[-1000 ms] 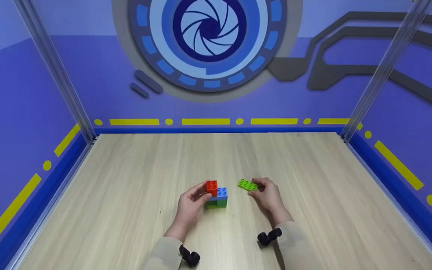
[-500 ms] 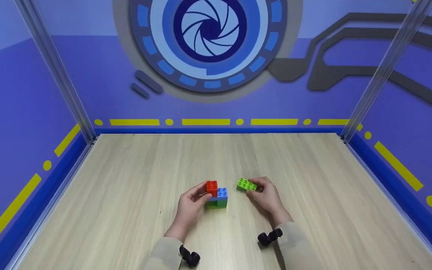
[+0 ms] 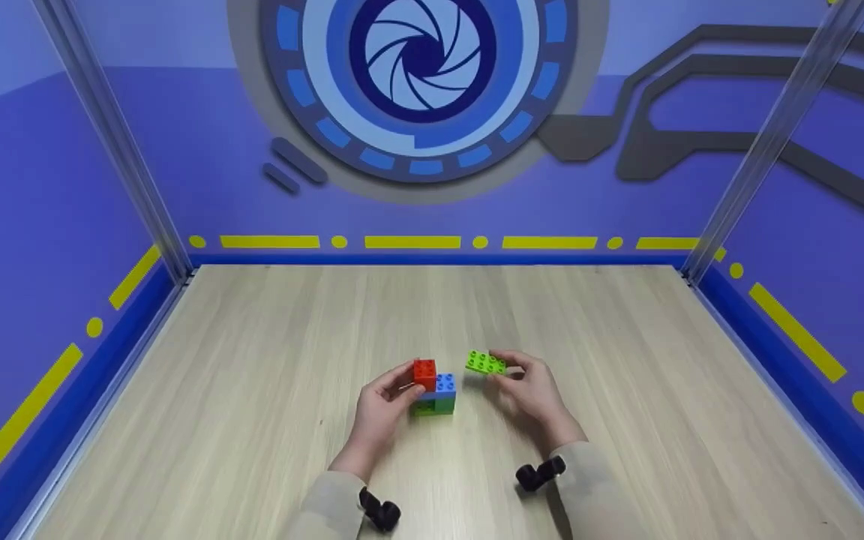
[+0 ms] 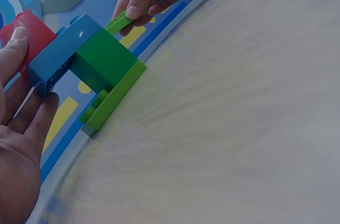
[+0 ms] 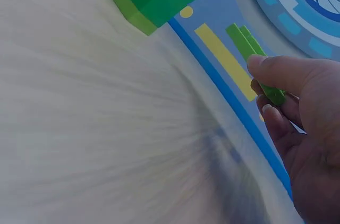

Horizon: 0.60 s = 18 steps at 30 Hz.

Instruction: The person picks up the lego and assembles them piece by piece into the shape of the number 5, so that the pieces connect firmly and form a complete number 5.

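Observation:
Near the middle of the table stands a stack of toy bricks. A red brick (image 3: 424, 374) tops its left end, over a blue brick (image 4: 66, 51). Beneath the blue one sits a dark green brick (image 4: 103, 59) on a flat light green plate (image 4: 117, 96), studs bare at one end. My left hand (image 3: 383, 409) pinches the red brick between thumb and fingers, with fingertips by the blue brick's end. Just right of the stack, my right hand (image 3: 537, 386) pinches a thin lime green plate brick (image 3: 485, 363) by its right end, held above the table, apart from the stack.
The pale wooden table (image 3: 289, 322) spreads around the hands. Blue-purple panels (image 3: 199, 165) with yellow dashes wall in its back and sides, and metal posts (image 3: 113, 135) rise at the back corners.
My right hand has shifted slightly left and away from me with the lime green plate brick, whose tilt has varied. The left hand and the stack stay in place.

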{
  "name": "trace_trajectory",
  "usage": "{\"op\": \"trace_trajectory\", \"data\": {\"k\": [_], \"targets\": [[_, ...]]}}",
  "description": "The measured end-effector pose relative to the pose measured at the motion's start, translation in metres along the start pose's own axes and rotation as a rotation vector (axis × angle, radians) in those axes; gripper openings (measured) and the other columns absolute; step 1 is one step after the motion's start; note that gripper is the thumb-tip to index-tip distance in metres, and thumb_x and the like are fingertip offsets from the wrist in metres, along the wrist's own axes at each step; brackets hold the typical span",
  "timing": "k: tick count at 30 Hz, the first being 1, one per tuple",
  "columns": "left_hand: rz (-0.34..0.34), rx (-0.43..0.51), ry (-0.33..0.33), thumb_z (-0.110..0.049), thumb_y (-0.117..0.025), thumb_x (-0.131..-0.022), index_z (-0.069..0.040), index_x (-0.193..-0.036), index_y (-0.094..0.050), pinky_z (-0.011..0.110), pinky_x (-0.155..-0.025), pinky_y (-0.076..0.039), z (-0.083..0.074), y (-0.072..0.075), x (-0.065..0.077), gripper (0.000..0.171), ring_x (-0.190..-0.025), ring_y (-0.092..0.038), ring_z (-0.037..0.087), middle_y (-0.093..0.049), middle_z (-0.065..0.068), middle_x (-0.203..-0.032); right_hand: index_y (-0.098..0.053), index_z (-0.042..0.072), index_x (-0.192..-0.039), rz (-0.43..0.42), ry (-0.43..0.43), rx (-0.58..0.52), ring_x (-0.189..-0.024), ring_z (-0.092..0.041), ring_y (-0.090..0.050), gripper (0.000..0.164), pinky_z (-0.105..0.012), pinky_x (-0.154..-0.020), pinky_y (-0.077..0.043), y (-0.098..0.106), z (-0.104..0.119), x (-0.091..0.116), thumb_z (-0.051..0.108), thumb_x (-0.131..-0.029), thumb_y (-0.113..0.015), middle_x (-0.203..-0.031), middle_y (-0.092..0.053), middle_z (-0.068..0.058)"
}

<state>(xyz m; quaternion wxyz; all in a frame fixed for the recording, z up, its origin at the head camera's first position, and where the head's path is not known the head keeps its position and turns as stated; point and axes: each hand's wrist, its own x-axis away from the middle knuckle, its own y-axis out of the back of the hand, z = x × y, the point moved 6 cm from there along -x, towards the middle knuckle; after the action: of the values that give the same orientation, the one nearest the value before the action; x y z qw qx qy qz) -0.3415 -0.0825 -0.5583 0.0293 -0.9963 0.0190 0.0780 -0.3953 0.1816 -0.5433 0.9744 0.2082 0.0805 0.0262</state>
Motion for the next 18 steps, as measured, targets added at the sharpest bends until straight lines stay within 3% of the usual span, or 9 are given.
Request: {"op": "trace_trajectory", "data": {"k": [6,13,18], "targets": [[0.004,0.001,-0.024,-0.022,-0.077,-0.093,-0.002,-0.144,-0.057,0.018,-0.102,-0.053,-0.001,-0.001,0.0,0.059,-0.126,-0.065,0.026,-0.064,0.02,-0.141,-0.073,0.007,-0.125,0.02,0.011,-0.08,-0.1,-0.023,-0.07,0.038,-0.019,-0.08,-0.057,0.0,0.011,0.001,0.004,-0.088,-0.079,-0.119,-0.072,-0.012],[0.004,0.015,-0.002,-0.021,-0.077,-0.092,-0.008,-0.145,-0.059,0.016,-0.104,-0.05,-0.001,-0.001,0.001,0.057,-0.132,-0.06,0.028,-0.062,0.015,-0.144,-0.075,0.009,-0.124,0.055,0.049,-0.074,-0.105,-0.022,-0.067,0.036,-0.019,-0.083,-0.057,-0.002,0.028,0.004,0.004,-0.088,-0.079,-0.121,-0.072,-0.011],[0.021,0.004,-0.041,-0.02,-0.077,-0.093,-0.007,-0.146,-0.057,0.018,-0.108,-0.049,-0.006,-0.002,0.002,0.058,-0.135,-0.059,0.032,-0.061,0.017,-0.146,-0.074,0.011,-0.125,0.094,0.02,-0.069,-0.104,-0.022,-0.068,0.038,-0.02,-0.084,-0.057,-0.006,0.034,0.005,0.005,-0.088,-0.079,-0.124,-0.071,-0.01]]}}
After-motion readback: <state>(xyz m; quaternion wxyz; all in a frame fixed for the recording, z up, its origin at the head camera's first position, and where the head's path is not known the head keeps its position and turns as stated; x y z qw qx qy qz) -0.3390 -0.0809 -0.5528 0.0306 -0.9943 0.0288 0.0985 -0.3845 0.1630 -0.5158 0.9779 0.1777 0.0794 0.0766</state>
